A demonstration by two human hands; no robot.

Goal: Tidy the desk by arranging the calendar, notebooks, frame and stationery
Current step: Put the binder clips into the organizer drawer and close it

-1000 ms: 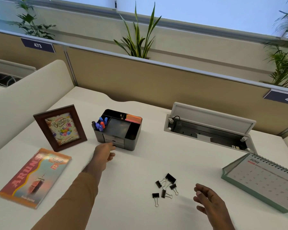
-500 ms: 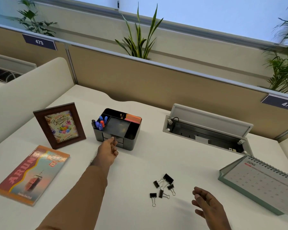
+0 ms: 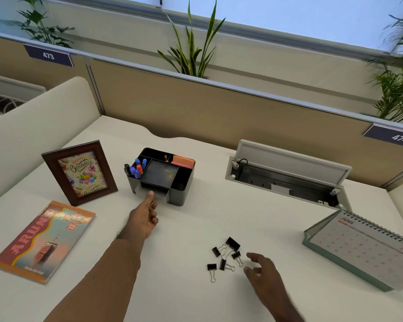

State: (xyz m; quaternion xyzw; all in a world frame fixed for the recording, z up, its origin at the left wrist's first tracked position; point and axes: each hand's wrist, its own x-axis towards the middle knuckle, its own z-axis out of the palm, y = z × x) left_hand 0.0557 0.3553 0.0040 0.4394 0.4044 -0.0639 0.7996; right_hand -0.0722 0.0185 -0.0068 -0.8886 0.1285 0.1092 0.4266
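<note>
A dark grey desk organiser [image 3: 182, 183] holds blue and orange markers and an orange pad. Its small front drawer [image 3: 161, 195] is slid partly out. My left hand [image 3: 142, 220] pinches the drawer front, thumb on top. Several black binder clips [image 3: 226, 254] lie loose on the white desk [image 3: 196, 228]. My right hand [image 3: 263, 275] hovers just right of them, fingers spread and holding nothing. A wooden picture frame [image 3: 79, 173] stands at the left, a colourful notebook [image 3: 44, 240] lies flat in front of it, and a June desk calendar [image 3: 363, 247] stands at the right.
An open cable box [image 3: 286, 175] with its lid raised is set into the desk behind the calendar. Beige partition panels close the back and left sides, with plants behind them.
My left hand closed on the organiser's drawer and drew it out a little. My right hand moved left, closer to the binder clips.
</note>
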